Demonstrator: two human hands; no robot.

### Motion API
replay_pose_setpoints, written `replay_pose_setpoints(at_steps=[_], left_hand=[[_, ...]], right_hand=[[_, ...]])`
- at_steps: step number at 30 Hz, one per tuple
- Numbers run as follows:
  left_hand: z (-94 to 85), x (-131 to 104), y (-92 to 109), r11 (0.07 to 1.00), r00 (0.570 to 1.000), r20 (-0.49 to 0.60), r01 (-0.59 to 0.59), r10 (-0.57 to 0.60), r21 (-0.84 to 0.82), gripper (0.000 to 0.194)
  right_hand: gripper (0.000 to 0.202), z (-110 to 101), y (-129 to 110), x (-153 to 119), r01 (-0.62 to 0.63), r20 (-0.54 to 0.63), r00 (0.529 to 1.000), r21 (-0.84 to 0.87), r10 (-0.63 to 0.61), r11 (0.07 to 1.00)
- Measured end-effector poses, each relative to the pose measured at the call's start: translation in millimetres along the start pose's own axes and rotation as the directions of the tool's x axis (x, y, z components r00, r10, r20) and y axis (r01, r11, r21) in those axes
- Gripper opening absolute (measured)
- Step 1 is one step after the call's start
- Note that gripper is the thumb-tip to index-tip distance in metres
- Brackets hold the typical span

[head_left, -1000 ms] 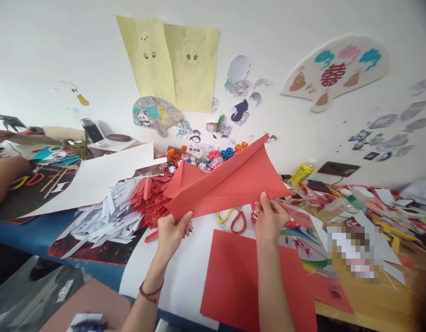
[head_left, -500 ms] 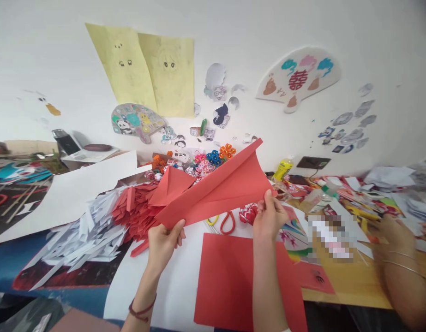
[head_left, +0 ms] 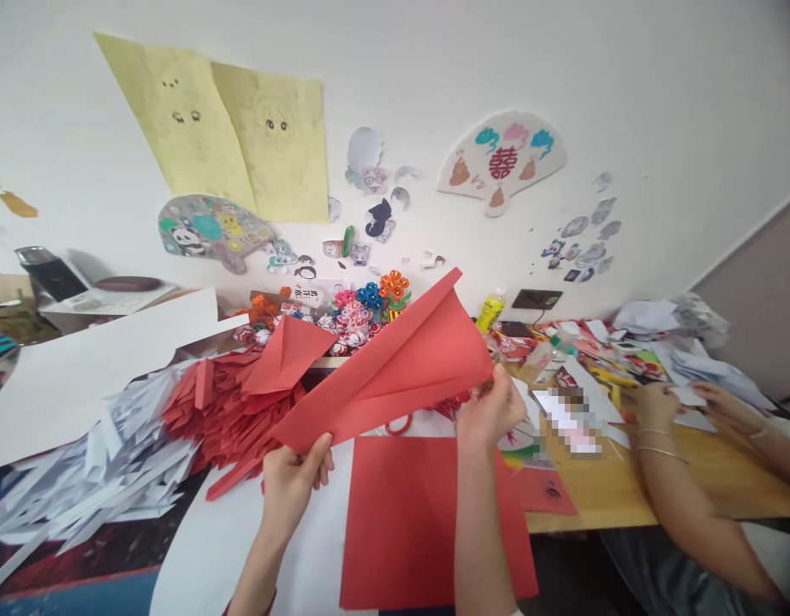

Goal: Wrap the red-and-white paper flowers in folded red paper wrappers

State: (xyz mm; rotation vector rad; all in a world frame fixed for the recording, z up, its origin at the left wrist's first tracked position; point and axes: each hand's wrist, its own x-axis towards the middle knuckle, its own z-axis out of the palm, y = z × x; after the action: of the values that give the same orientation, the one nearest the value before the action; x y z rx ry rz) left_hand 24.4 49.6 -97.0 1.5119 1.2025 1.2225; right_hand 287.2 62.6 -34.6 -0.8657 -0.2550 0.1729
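Note:
A folded red paper [head_left: 388, 368] is held up slantwise between my two hands, its upper end pointing to the wall. My left hand [head_left: 298, 479] pinches its lower left corner between thumb and fingers. At its right edge my right hand [head_left: 490, 411] is closed on the paper. Beneath them a red square sheet [head_left: 407, 522] lies on a large white sheet [head_left: 311, 547]. Part of a red scissors handle [head_left: 398, 423] shows under the held paper. To the left are a heap of red folded pieces [head_left: 234, 411] and a red folded sheet [head_left: 287, 352].
White paper strips [head_left: 118, 462] are heaped at the left. Paper flowers [head_left: 369, 299] stand near the wall, with a yellow bottle [head_left: 490, 312] to their right. At the right, another person's hands [head_left: 657, 406] hold white paper over the wooden table [head_left: 613, 492].
The view has swung right, so wall and table items sit further left. My hands still hold the red paper, tilted much as before. More of the other person's arms now shows, with both hands at white paper.

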Motion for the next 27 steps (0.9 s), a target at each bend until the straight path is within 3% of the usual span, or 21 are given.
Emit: replay_pose_setpoints(at_steps=[4,10,14,17,19,21,22,23,25,27], left_hand=[[5.8,-7,0,1.0,1.0,0.022,0.017,-0.016,-0.02,0.049],[13.2,-19,2,0.999,0.999,0.043,0.027,-0.025,-0.031,0.05],[20.4,-27,1,0.993,0.997,0.069,0.038,-0.03,-0.113,0.049],[23.7,-32,-7,0.978,0.998,0.028,0.067,-0.063,-0.198,0.047],[25.6,-36,-17,0.958,0.994,-0.03,0.091,-0.103,-0.272,0.045],[30.4,-39,-26,0.929,0.986,-0.077,0.11,-0.146,-0.354,0.044],[34.5,-40,-30,0.912,0.982,-0.095,0.115,-0.165,-0.395,0.044],[39.7,-41,-34,0.895,0.977,-0.111,0.118,-0.182,-0.431,0.043],[52.5,-42,-37,0.868,0.97,-0.125,0.124,-0.208,-0.48,0.044],[64.8,-42,-37,0.858,0.968,-0.126,0.128,-0.218,-0.498,0.045]], right_hand=[[0.038,-9,-6,3,0.066,-0.032,0.997,0.016,-0.065,0.998],[0.037,-20,-14,16,0.272,-0.052,0.96,-0.069,-0.276,0.96],[0.037,-28,-24,33,0.249,-0.118,0.961,-0.037,-0.252,0.968],[0.026,-42,-34,51,0.203,-0.142,0.969,-0.01,-0.202,0.979],[0.022,-56,-37,57,0.197,-0.078,0.977,-0.017,-0.198,0.98],[0.016,-69,-34,51,0.145,0.127,0.983,-0.067,-0.135,0.987],[0.015,-74,-30,43,0.089,0.274,0.96,-0.108,-0.057,0.99],[0.023,-77,-25,31,0.03,0.429,0.903,-0.155,0.04,0.987],[0.047,-79,-13,3,-0.055,0.679,0.701,-0.251,0.216,0.966],[0.052,-74,-2,-26,-0.092,0.8,0.503,-0.327,0.327,0.941]])
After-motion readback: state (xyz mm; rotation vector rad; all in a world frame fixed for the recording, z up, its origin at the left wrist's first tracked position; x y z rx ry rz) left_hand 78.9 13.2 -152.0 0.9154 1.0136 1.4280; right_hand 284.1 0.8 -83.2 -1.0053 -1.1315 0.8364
